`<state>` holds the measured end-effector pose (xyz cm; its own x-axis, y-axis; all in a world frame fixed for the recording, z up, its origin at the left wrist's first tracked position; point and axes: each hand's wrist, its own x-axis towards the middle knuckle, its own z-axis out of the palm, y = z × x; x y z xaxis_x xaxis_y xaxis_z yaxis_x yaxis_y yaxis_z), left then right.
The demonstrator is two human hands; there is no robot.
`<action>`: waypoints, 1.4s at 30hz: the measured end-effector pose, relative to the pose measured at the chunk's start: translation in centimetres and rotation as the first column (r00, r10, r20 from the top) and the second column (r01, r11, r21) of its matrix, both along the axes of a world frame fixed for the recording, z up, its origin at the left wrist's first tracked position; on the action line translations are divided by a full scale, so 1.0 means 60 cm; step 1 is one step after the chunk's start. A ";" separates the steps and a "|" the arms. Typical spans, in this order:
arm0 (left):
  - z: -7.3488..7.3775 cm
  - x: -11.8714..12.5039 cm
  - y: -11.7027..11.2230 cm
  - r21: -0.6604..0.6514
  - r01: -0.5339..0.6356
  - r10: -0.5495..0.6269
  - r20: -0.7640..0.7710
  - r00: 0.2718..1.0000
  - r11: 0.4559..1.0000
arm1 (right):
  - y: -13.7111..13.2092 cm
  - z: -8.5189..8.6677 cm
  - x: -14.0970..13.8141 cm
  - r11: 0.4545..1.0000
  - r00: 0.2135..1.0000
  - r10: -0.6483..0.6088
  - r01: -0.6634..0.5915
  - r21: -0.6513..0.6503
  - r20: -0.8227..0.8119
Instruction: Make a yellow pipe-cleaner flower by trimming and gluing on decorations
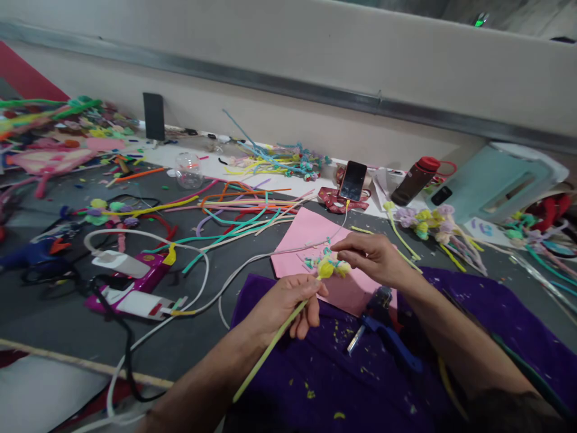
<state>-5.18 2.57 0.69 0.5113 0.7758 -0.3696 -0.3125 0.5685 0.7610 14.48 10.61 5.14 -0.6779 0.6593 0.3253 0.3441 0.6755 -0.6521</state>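
Note:
My left hand [300, 300] is closed around the pale yellow-green stem of a pipe-cleaner flower [270, 347]. The stem slants down past my wrist, and a fuzzy yellow head [325, 268] sticks out beyond the fingertips. To the right, my right hand [374, 257] hovers close to the flower head, fingers loosely stretched and nothing visible in them. Under both hands lies a pink sheet [293, 234] strewn with small teal and yellow clippings. A blue-handled tool [394, 343], perhaps pliers or cutters, rests on the purple cloth [279, 385] below my right hand.
Loose pipe cleaners [243, 207] spread across the dark table. At left are a magenta power bank [144, 273] with white cables and a blue glue gun [31, 255]. A phone [354, 180], a bottle [415, 180] and finished flowers [424, 222] stand or lie behind.

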 end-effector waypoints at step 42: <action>-0.005 0.005 -0.005 0.021 0.044 -0.044 0.019 0.999 0.999 | 0.007 -0.016 -0.008 0.886 0.981 -0.060 -0.033 -0.463 -0.183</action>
